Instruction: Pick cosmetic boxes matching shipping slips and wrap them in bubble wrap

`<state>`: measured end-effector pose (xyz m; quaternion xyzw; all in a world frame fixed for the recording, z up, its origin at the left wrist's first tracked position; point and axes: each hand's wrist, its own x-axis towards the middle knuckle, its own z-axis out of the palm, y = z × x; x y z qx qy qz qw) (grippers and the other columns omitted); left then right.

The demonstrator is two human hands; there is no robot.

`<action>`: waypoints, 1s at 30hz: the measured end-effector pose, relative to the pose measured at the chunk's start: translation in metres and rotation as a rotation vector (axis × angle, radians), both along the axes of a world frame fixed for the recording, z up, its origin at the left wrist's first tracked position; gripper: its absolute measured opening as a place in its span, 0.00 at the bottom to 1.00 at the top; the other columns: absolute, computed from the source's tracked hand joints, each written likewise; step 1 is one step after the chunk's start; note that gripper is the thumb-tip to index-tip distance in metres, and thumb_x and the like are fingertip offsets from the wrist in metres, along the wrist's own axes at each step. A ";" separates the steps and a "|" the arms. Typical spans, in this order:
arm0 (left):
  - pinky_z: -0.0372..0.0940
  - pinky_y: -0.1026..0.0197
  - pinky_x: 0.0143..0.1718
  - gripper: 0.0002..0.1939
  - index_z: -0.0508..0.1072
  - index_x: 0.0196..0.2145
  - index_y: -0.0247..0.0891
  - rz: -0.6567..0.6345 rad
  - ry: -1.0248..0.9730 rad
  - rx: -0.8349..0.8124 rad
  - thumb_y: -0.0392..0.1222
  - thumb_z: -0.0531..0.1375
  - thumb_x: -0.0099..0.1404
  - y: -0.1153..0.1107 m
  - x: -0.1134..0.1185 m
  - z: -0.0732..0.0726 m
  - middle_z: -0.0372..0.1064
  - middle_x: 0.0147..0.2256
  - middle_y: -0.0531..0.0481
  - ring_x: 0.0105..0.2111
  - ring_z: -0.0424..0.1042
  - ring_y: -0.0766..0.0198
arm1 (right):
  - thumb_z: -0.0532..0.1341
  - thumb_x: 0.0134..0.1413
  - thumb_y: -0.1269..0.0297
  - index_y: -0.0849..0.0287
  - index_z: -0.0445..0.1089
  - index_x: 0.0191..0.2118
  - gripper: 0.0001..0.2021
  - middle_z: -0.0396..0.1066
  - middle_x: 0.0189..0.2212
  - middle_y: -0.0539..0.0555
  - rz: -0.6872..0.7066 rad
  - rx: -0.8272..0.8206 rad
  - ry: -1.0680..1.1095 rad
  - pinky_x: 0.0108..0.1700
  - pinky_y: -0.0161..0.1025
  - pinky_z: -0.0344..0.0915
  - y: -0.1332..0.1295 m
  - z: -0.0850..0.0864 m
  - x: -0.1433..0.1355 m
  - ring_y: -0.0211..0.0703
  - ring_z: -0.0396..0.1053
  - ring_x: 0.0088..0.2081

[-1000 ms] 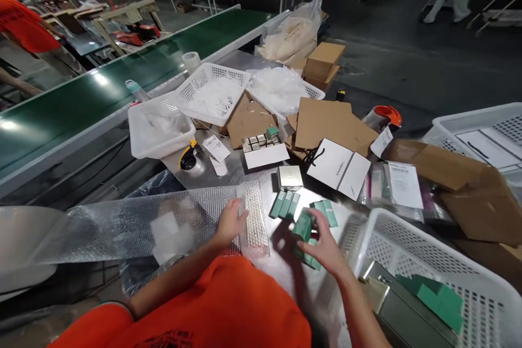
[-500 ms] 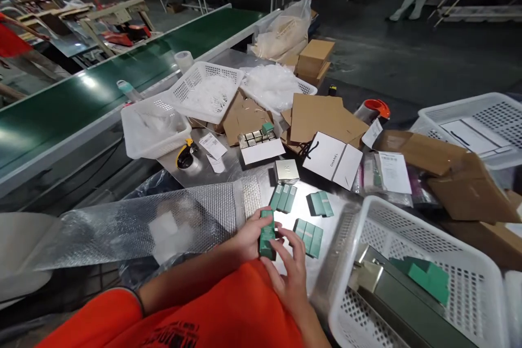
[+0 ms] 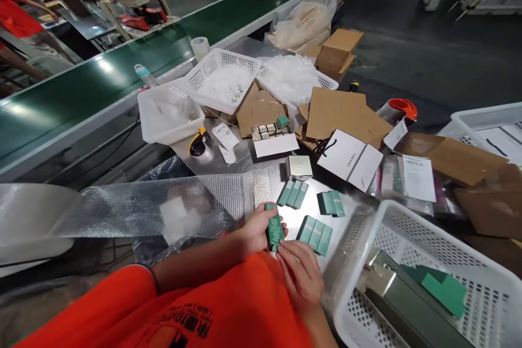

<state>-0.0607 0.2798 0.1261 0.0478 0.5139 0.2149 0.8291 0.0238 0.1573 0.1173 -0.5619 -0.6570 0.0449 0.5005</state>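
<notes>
My left hand (image 3: 256, 227) is wrapped round a small green box (image 3: 274, 231), whose printed side faces up. At the lower end of that box, the bent fingertips of my right hand (image 3: 302, 273) pinch its edge. Just beyond my hands, a row of green boxes (image 3: 292, 194) lies on the metal table, with a second group of green boxes (image 3: 315, 235) to the right and a smaller group (image 3: 331, 204) farther off. A silvery box (image 3: 299, 167) sits behind the first row.
Bubble wrap (image 3: 212, 201) stretches across my left. On the right stands a white perforated basket (image 3: 377, 228) with a long grey-green box. Farther back are a white paper bag (image 3: 349, 159), a box of small compartments (image 3: 275, 145), a tape dispenser (image 3: 199, 144) and cardboard (image 3: 334, 114).
The green box has turned so its printed side shows more. My right hand's fingers have closed in from spread to its lower end. The view has shifted slightly left.
</notes>
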 end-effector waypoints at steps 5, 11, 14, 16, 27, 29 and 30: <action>0.65 0.62 0.26 0.12 0.59 0.36 0.43 0.007 -0.004 -0.017 0.36 0.61 0.60 -0.001 -0.002 -0.006 0.66 0.25 0.54 0.21 0.70 0.65 | 0.59 0.57 0.76 0.49 0.69 0.53 0.21 0.73 0.40 0.55 -0.010 -0.002 -0.016 0.40 0.46 0.71 -0.002 0.001 0.001 0.46 0.70 0.42; 0.66 0.61 0.25 0.12 0.59 0.37 0.43 -0.010 0.024 0.011 0.36 0.60 0.61 -0.002 0.000 -0.003 0.65 0.25 0.56 0.20 0.70 0.65 | 0.60 0.55 0.77 0.50 0.72 0.45 0.16 0.68 0.43 0.55 -0.089 -0.071 0.070 0.43 0.45 0.69 0.001 -0.003 -0.004 0.45 0.67 0.44; 0.66 0.61 0.26 0.10 0.58 0.38 0.44 -0.019 0.047 0.014 0.35 0.58 0.62 -0.002 0.001 -0.001 0.65 0.25 0.56 0.20 0.70 0.66 | 0.59 0.56 0.78 0.50 0.72 0.45 0.16 0.69 0.38 0.53 -0.059 -0.094 0.097 0.41 0.43 0.69 0.002 -0.002 -0.004 0.44 0.68 0.41; 0.66 0.62 0.26 0.10 0.58 0.38 0.44 -0.027 0.059 0.016 0.36 0.57 0.63 -0.004 0.002 0.000 0.65 0.24 0.57 0.20 0.69 0.66 | 0.60 0.55 0.78 0.49 0.72 0.45 0.16 0.69 0.38 0.53 -0.058 -0.099 0.112 0.40 0.43 0.69 0.002 -0.003 -0.005 0.43 0.68 0.41; 0.61 0.67 0.20 0.14 0.60 0.35 0.42 -0.127 0.103 0.123 0.36 0.63 0.56 -0.004 0.003 -0.013 0.63 0.21 0.58 0.18 0.65 0.68 | 0.60 0.58 0.65 0.53 0.74 0.33 0.06 0.66 0.36 0.54 -0.139 -0.354 0.481 0.32 0.38 0.68 0.009 -0.009 -0.008 0.41 0.67 0.34; 0.63 0.66 0.21 0.14 0.60 0.36 0.42 -0.147 0.079 0.156 0.40 0.63 0.57 -0.003 0.004 -0.012 0.64 0.22 0.57 0.20 0.68 0.66 | 0.63 0.55 0.60 0.54 0.74 0.34 0.05 0.67 0.38 0.55 -0.148 -0.411 0.633 0.34 0.38 0.69 0.009 -0.015 -0.009 0.43 0.68 0.37; 0.64 0.65 0.22 0.15 0.60 0.37 0.43 -0.156 0.062 0.175 0.43 0.63 0.57 -0.003 0.005 -0.011 0.65 0.23 0.57 0.21 0.69 0.65 | 0.65 0.52 0.58 0.54 0.73 0.37 0.08 0.67 0.39 0.55 -0.144 -0.449 0.765 0.34 0.38 0.69 0.008 -0.019 -0.010 0.44 0.69 0.38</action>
